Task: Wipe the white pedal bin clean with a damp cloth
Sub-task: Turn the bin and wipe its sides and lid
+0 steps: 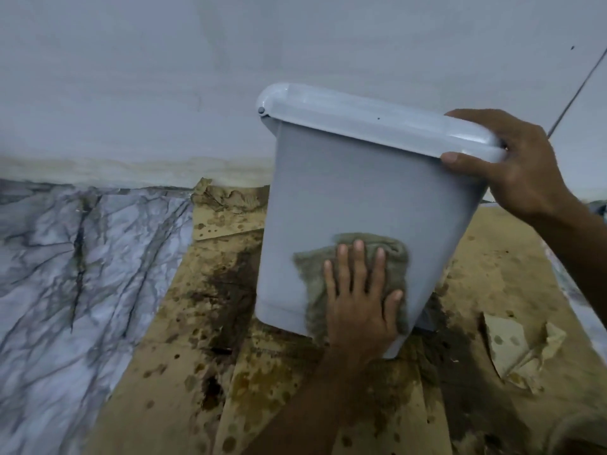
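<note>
The white pedal bin point(345, 192) stands tilted to the right on stained cardboard, its lid point(361, 123) closed. My right hand point(519, 172) grips the lid's right corner, thumb on the front rim and fingers over the top. A grey-brown damp cloth point(308, 267) lies flat against the lower part of the bin's side. My left hand point(358, 300) presses on it with fingers spread, palm toward the bin. A dark part, perhaps the pedal, peeks out under the bin's lower right edge.
Wet, dirt-stained cardboard point(184, 372) covers the floor under the bin. Marble-patterned floor point(65, 274) shows at the left. A pale wall point(164, 77) rises just behind the bin. A torn cardboard scrap point(512, 349) lies at the right, and a thin line point(578, 90) runs diagonally at top right.
</note>
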`<action>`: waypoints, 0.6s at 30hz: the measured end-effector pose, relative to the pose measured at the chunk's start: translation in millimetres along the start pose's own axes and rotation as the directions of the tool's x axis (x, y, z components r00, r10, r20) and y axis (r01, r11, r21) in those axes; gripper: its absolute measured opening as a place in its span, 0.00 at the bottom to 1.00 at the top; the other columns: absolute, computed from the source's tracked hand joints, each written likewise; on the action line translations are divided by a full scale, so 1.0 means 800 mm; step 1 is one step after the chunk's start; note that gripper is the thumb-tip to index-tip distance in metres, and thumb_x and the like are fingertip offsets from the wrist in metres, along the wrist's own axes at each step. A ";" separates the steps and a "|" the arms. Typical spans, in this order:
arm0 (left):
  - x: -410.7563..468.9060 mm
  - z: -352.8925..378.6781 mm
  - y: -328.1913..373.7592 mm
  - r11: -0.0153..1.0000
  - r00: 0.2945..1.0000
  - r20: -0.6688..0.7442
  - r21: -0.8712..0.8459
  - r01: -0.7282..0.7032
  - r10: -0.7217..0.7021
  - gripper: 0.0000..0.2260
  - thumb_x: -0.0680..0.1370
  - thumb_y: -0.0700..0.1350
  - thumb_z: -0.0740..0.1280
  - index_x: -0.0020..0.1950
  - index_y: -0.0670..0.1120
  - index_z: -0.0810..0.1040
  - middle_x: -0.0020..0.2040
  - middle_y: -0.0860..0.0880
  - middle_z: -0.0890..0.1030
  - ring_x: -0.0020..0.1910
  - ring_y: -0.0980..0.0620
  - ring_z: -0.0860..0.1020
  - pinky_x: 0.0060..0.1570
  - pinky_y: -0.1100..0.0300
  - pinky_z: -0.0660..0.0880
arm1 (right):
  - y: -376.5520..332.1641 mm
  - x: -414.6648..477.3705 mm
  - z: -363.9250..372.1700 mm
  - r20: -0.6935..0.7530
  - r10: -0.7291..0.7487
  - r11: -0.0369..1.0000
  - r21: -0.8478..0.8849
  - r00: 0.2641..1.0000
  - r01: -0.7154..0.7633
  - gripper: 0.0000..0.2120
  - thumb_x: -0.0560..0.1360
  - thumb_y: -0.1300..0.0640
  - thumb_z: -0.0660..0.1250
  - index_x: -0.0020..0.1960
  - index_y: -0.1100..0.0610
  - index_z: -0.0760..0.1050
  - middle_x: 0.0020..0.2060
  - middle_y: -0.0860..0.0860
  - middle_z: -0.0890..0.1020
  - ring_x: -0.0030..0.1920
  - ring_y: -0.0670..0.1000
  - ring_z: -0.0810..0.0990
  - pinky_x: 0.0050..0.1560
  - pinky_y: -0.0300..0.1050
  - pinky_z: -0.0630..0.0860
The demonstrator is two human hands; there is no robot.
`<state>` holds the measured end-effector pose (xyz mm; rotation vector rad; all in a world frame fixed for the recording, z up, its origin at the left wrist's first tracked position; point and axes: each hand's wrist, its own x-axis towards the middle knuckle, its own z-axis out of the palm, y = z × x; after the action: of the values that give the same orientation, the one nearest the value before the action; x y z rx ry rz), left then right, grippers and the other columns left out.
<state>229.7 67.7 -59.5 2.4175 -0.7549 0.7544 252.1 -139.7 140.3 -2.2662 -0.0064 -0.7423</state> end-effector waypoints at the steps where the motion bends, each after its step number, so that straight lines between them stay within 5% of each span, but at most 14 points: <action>1: 0.016 -0.005 -0.012 0.997 0.997 -0.018 0.004 -0.081 0.081 0.30 0.83 0.57 0.54 0.82 0.47 0.52 0.82 0.43 0.47 0.81 0.39 0.49 0.78 0.39 0.45 | 0.000 0.000 0.000 0.005 -0.002 1.000 -0.008 1.000 0.003 0.29 0.68 0.39 0.72 0.65 0.52 0.78 0.62 0.47 0.80 0.60 0.44 0.77 0.59 0.38 0.74; 3: 0.046 -0.019 -0.034 0.997 0.995 -0.068 -0.012 -0.071 0.070 0.29 0.82 0.58 0.55 0.81 0.48 0.55 0.82 0.43 0.47 0.81 0.41 0.48 0.78 0.40 0.44 | -0.003 0.001 0.002 0.010 -0.003 1.000 -0.013 1.000 0.003 0.29 0.68 0.39 0.72 0.65 0.52 0.78 0.62 0.47 0.80 0.61 0.45 0.77 0.59 0.40 0.74; 6: 0.062 -0.028 -0.050 0.935 0.916 -0.191 -0.105 0.338 -0.352 0.30 0.82 0.57 0.52 0.81 0.46 0.51 0.82 0.41 0.46 0.81 0.41 0.45 0.78 0.40 0.43 | -0.007 0.000 0.005 0.001 -0.006 1.000 -0.003 1.000 0.006 0.28 0.68 0.40 0.73 0.65 0.52 0.78 0.61 0.46 0.81 0.60 0.44 0.77 0.59 0.39 0.74; 9: 0.038 -0.018 -0.033 0.629 0.607 -0.184 -0.341 0.698 -0.773 0.32 0.84 0.59 0.49 0.82 0.44 0.47 0.83 0.43 0.45 0.81 0.44 0.43 0.77 0.39 0.49 | -0.011 -0.002 0.008 -0.003 -0.003 1.000 0.010 1.000 0.003 0.28 0.68 0.40 0.73 0.65 0.51 0.78 0.61 0.45 0.80 0.60 0.41 0.77 0.59 0.37 0.73; 13: 0.016 0.003 0.023 0.170 0.236 0.060 -0.530 0.831 -0.970 0.41 0.78 0.71 0.38 0.81 0.45 0.40 0.82 0.45 0.39 0.81 0.47 0.39 0.79 0.46 0.42 | -0.012 -0.004 0.008 -0.015 0.006 1.000 -0.011 1.000 -0.006 0.27 0.69 0.41 0.73 0.65 0.51 0.78 0.61 0.45 0.80 0.59 0.40 0.76 0.57 0.31 0.71; 15: 0.012 0.005 0.055 0.207 0.279 0.101 -0.450 0.869 -0.955 0.40 0.78 0.70 0.37 0.80 0.44 0.37 0.81 0.45 0.36 0.80 0.47 0.36 0.79 0.45 0.43 | -0.011 -0.005 0.006 -0.010 0.012 1.000 -0.011 1.000 -0.013 0.27 0.70 0.42 0.72 0.66 0.51 0.78 0.61 0.45 0.80 0.59 0.41 0.76 0.56 0.30 0.71; 18: 0.006 -0.002 0.074 0.629 0.654 0.032 -0.242 0.739 -0.756 0.34 0.83 0.62 0.45 0.82 0.41 0.44 0.82 0.42 0.40 0.81 0.42 0.39 0.78 0.41 0.47 | -0.012 -0.007 0.005 0.000 0.007 1.000 -0.013 1.000 -0.007 0.27 0.70 0.42 0.72 0.66 0.52 0.78 0.62 0.47 0.80 0.60 0.43 0.76 0.56 0.33 0.72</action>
<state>195.5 24.0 -38.9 2.1627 0.2326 0.3630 247.4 -129.4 141.5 -2.2771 0.0062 -0.7404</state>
